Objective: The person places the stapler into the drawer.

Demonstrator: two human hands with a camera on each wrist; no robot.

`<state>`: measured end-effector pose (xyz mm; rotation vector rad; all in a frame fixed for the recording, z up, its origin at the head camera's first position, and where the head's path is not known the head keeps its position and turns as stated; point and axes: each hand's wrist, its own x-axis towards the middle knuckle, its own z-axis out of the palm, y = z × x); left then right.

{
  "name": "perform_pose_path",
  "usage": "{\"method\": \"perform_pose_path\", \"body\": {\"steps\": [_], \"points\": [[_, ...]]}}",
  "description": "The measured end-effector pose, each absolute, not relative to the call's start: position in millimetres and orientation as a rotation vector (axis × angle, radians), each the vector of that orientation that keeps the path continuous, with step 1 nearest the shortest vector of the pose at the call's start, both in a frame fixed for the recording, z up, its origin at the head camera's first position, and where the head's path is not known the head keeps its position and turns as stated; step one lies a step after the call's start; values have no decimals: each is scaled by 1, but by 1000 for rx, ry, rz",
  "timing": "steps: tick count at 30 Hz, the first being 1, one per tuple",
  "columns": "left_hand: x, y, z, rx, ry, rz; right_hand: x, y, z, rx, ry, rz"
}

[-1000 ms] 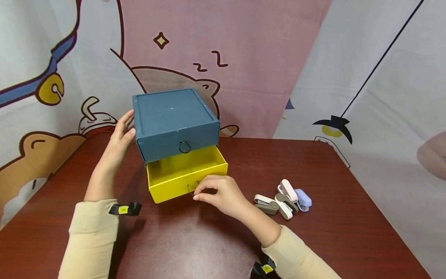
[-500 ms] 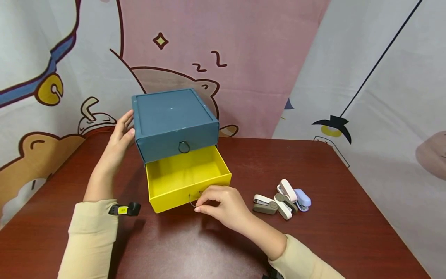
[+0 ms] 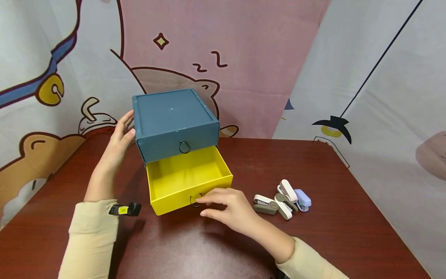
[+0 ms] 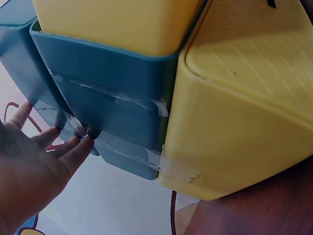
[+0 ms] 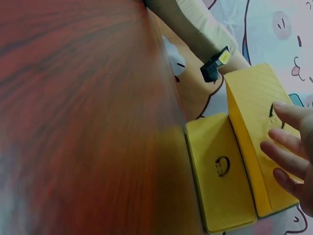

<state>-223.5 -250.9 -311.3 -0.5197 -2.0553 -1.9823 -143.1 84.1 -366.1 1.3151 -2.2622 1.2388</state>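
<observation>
A small drawer cabinet (image 3: 172,110) with a blue top tier stands on the table. Its yellow drawer (image 3: 167,202) is pulled well out, and I see nothing inside. My right hand (image 3: 231,209) is at the drawer's front, thumb and index finger spread apart beside the dark ring handle (image 3: 191,200). In the right wrist view those fingers lie extended near the handle; whether one touches it I cannot tell. My left hand (image 3: 120,141) rests its fingertips against the cabinet's left side. Taped blue casing (image 4: 107,88) shows beside my fingers in the left wrist view.
Several mini staplers (image 3: 285,201) lie in a group on the table, right of my right hand. Another yellow drawer front (image 5: 220,174) with a ring handle is under the pulled-out one. A printed cloth (image 3: 254,66) hangs behind the table.
The yellow drawer has slid further out toward me, with my right hand pinching its ring handle. The right thumb and finger have since parted. My left hand has stayed put.
</observation>
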Motion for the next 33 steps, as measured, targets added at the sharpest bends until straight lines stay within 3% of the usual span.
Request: {"method": "perform_pose_path", "body": {"steps": [10,20,33], "points": [[-224,-251,-312,-518,-2049,-1996,-148,128,-363,1300,-2158,1337],[-224,-251,-311,-529,-2047,-1996,-160,184,-370,1085,-2494,1109],[-223,-251,-311,-525,-2049,-2004,-175,227,-388,1030,-2800,1101]]}}
